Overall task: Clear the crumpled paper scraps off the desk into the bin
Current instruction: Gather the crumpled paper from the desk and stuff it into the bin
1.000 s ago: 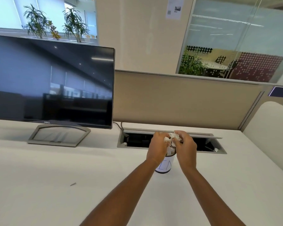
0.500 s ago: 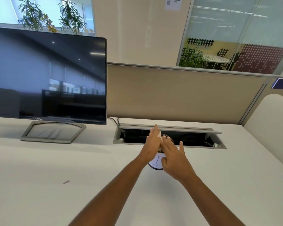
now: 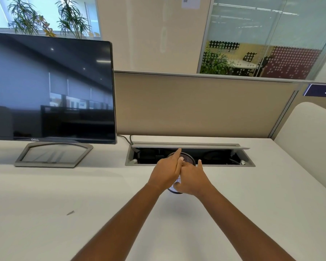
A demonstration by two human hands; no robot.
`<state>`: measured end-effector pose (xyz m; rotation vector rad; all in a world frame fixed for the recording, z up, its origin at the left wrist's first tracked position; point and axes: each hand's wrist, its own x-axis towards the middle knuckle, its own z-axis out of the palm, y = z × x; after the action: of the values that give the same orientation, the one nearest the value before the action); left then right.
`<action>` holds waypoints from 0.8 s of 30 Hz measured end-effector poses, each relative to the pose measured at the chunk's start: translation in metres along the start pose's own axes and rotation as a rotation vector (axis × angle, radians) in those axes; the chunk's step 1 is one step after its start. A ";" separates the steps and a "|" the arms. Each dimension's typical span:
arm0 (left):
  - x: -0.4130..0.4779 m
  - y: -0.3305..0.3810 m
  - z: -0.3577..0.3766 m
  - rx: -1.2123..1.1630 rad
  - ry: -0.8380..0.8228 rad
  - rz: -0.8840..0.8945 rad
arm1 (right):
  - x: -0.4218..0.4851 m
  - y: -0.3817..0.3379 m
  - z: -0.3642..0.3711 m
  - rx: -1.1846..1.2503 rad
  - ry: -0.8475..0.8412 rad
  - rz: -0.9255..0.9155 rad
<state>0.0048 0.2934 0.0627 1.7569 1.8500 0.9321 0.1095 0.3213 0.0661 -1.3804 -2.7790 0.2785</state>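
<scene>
Only stuff I can actually read: "DELL" on the monitor (image 3: 51, 87) bottom bezel, and "384" on the blue sign (image 3: 320, 89) at the partition's right end. The sheet (image 3: 190, 2) posted on the wall is too blurry.

We get bright, even daylight from the window (image 3: 45, 14) top left, and the white desk (image 3: 45, 213) looks nearly washed out. Shadows stay soft. The monitor (image 3: 51, 87) is off and mirrors ceiling lights. Straight edges bow near the frame borders, and the whole picture is slightly soft.
</scene>
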 end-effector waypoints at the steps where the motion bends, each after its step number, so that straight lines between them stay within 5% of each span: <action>1: 0.001 0.000 0.000 -0.003 -0.006 -0.012 | 0.002 0.000 -0.001 0.001 -0.027 0.016; 11: -0.033 -0.011 0.011 -0.177 0.092 0.024 | 0.017 -0.009 -0.005 -0.047 -0.122 0.087; 14: -0.053 -0.016 0.012 -0.062 0.085 0.072 | 0.012 -0.009 -0.005 -0.064 -0.051 0.044; 24: -0.140 -0.027 0.009 0.549 -0.016 -0.156 | 0.002 -0.011 -0.010 -0.155 -0.101 0.049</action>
<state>0.0077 0.1585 0.0169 1.8594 2.3469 0.3636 0.1011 0.3176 0.0780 -1.5096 -2.9071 0.1410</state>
